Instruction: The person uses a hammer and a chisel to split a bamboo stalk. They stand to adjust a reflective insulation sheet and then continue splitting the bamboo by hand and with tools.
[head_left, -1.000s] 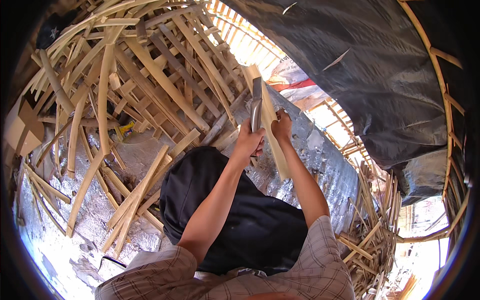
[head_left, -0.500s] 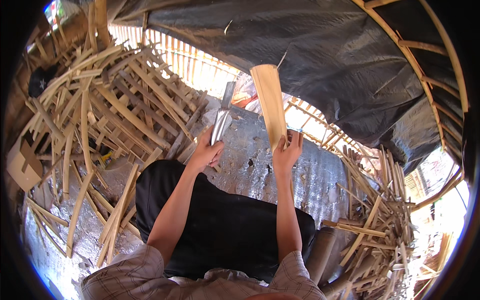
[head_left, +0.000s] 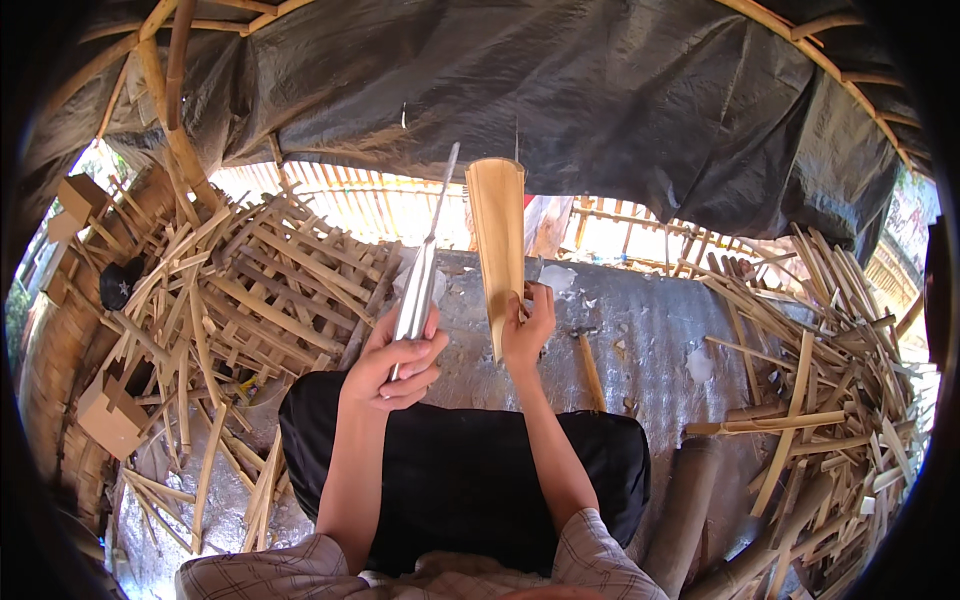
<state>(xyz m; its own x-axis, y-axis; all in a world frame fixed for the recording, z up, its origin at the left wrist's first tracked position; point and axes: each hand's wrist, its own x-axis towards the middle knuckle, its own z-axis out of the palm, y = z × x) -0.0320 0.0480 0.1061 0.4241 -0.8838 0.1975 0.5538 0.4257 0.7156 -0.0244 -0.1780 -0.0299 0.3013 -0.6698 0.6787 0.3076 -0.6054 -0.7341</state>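
Observation:
My left hand (head_left: 395,360) is wrapped round the silver handle of a knife (head_left: 416,292). Its thin blade points up and away, seen almost edge-on. My right hand (head_left: 528,328) grips a broad, pale split piece of bamboo (head_left: 494,220) near its lower end, thumb against its side. The piece stands nearly upright, curved like a trough and wider at the top. Knife and bamboo are side by side with a gap between them. Both hands are held above and beyond my lap, which is in black cloth (head_left: 460,480).
A grey metal sheet (head_left: 640,340) lies ahead, with a short stick (head_left: 591,372) on it. Bamboo strips are heaped at left (head_left: 270,290) and right (head_left: 800,420). A thick bamboo pole (head_left: 685,510) lies by my right side. Black sheeting (head_left: 600,100) hangs overhead.
The knife has turned in my left hand's grip, so its blade now shows edge-on. The bamboo piece and right hand have shifted left, nearer the knife. The whole view has tilted upward.

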